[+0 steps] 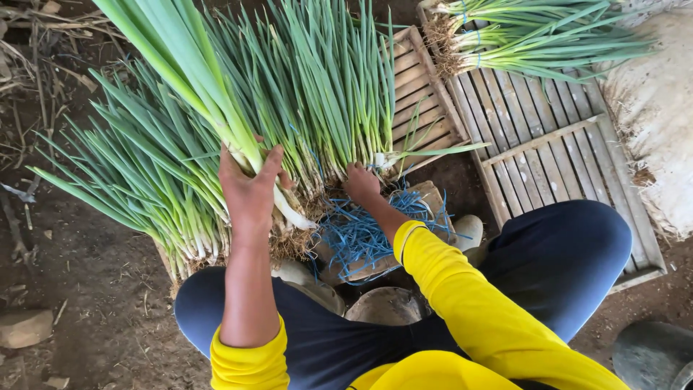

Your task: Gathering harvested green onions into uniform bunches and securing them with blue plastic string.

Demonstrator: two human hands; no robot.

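Note:
My left hand (249,189) is closed around a small bunch of green onions (189,79), gripping it just above the white stems, with the leaves rising up and to the left. My right hand (361,184) reaches into the base of a big pile of green onions (328,94), its fingers down among the white stems and roots. Whether it grips any I cannot tell. A heap of blue plastic ties (357,235) lies just below my right hand. My sleeves are yellow.
More green onions (137,180) lie spread at the left on the dirt ground. A slatted wooden pallet (548,144) at the right carries a tied onion bundle (520,36). A whitish sack (657,108) sits far right. My knees in dark trousers (570,253) frame the scene.

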